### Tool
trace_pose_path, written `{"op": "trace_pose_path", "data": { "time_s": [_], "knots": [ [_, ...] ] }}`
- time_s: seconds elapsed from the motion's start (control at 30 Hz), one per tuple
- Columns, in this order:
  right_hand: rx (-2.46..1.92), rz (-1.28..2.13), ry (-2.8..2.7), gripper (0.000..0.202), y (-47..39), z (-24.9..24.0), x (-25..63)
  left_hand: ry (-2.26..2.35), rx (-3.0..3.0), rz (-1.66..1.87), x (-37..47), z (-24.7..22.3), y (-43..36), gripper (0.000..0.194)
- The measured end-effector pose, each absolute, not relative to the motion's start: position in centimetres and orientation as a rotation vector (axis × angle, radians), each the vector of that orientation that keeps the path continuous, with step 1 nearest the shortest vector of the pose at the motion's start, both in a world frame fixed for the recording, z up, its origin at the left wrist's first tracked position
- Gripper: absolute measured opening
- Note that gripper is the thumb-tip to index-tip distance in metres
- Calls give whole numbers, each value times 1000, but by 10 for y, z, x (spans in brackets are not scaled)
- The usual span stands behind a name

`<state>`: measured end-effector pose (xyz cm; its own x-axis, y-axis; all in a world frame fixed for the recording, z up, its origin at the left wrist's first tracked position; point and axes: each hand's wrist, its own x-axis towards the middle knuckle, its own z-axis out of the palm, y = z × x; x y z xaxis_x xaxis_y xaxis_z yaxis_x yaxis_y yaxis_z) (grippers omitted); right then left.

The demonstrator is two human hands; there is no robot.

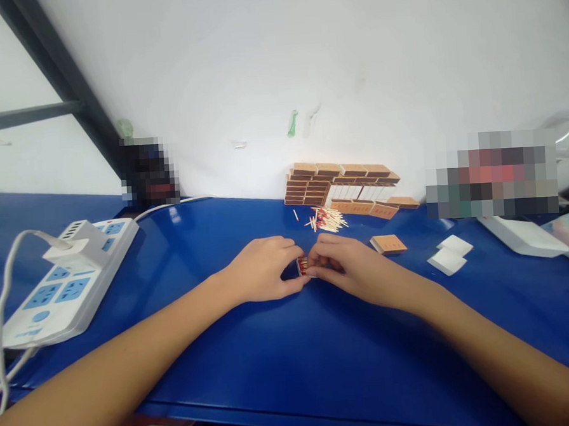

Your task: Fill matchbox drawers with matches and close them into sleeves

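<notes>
Between my hands, a small white matchbox tray [301,272] lies on the blue table with several red-headed matches [303,263] in it. My left hand [263,269] curves round the tray's left end, thumb and forefinger against its sides. My right hand [342,261] is closed in a pinch at the tray's right end, its fingertips on the matches and hiding part of them. Just beyond lies a loose pile of matches [330,219], with a single match [295,215] to its left. A matchbox sleeve [388,244] lies right of my right hand.
Matchboxes are stacked [307,187] against the wall, with several more boxes [360,207] in front. Two white trays [447,262] lie at right, near a white box-shaped object [524,235]. A power strip [73,291] with white cables occupies the left side. Two areas are pixelated.
</notes>
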<state>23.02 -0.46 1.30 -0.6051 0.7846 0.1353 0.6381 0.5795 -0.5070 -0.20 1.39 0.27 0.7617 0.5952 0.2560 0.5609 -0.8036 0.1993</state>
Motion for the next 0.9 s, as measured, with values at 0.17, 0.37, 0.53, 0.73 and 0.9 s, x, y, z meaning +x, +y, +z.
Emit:
{"op": "trace_pose_path", "data": {
  "time_s": [0.17, 0.37, 0.53, 0.73, 0.9],
  "knots": [
    [-1221, 524, -2462, 15, -3, 13, 233, 942, 2838, 454, -2, 3, 13, 29],
    [-1206, 541, -2445, 11, -1, 13, 235, 947, 2838, 455, -2, 4, 14, 29],
    [-1245, 437, -2462, 11, 7, 10, 244, 951, 2818, 413, -1, 6, 13, 28],
    [-1280, 428, -2486, 12, 7, 12, 248, 956, 2815, 420, -2, 6, 14, 28],
    [-1244, 424, -2486, 13, 3, 10, 246, 945, 2825, 425, -1, 5, 15, 29]
  ]
}}
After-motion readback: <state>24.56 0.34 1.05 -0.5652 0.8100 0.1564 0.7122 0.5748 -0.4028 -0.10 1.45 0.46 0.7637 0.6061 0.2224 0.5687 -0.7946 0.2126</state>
